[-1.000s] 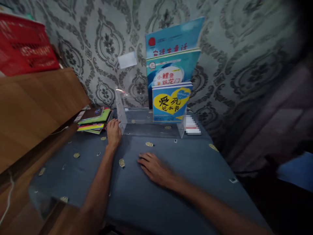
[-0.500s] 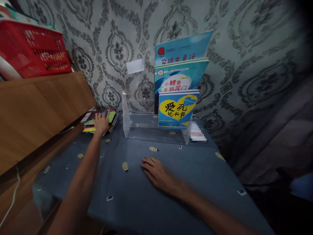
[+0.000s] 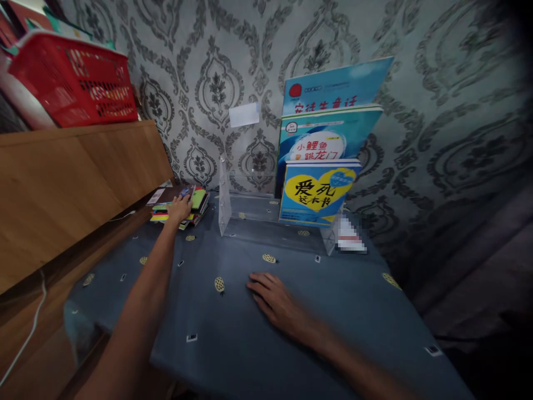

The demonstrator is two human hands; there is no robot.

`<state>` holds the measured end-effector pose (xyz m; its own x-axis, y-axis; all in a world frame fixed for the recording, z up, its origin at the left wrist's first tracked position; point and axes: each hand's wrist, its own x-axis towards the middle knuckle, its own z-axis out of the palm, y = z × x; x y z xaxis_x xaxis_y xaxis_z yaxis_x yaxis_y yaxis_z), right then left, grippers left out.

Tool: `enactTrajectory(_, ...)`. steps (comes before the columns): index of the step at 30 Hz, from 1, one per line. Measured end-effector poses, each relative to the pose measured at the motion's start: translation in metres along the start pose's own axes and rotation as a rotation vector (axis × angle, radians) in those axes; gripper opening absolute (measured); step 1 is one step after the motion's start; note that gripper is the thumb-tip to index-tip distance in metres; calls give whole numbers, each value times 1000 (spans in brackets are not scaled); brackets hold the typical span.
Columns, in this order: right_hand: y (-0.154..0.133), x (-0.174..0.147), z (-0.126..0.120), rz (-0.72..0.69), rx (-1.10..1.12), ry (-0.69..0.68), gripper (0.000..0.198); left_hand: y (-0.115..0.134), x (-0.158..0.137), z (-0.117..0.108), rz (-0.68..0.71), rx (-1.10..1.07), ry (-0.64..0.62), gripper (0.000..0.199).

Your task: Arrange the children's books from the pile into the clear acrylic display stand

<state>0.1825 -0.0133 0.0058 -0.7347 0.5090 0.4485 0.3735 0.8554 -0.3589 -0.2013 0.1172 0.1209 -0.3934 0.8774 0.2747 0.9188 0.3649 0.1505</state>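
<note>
At the far left of the table, my left hand (image 3: 180, 209) rests on a stack of books (image 3: 200, 201), fingers stretched over the near side of the upper ones. A dark brown cover (image 3: 169, 195) lies at the top. My right hand (image 3: 278, 303) lies palm down on the tablecloth, fingers extended and holding nothing. Beyond it stands a clear acrylic book rack (image 3: 225, 203). Its right part bears a blue book with a yellow heart (image 3: 314, 193), a teal book (image 3: 353, 130) behind that, and a taller blue book (image 3: 337, 83) at the back.
A grey-blue tablecloth (image 3: 233, 344) with pineapple prints covers the table. Right of the rack lies a blurred-out white item (image 3: 350, 236). A red basket (image 3: 79, 83) sits on the wooden cabinet (image 3: 83, 178) at left. Patterned wallpaper, with a white paper (image 3: 244, 115) on it, rises behind.
The whole view has shifted, so things appear slightly farther right. My left hand stays at the stack, its fingers now farther over the books. My right hand stays on the cloth.
</note>
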Motion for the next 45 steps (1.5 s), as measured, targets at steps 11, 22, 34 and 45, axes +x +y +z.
enactTrajectory(11,-3,1,-3,6,-7,-11,29,-1,0,-5,-3,42,15,49)
enactTrajectory(22,-10,2,-9,25,-14,-37,28,4,-12,-18,32,94,36,46)
enactTrajectory(34,-14,2,-13,57,-17,-68,26,4,-1,-2,1,81,5,57)
enactTrajectory(45,-8,0,-8,24,-9,-11,28,6,-20,-14,152,196,0,51)
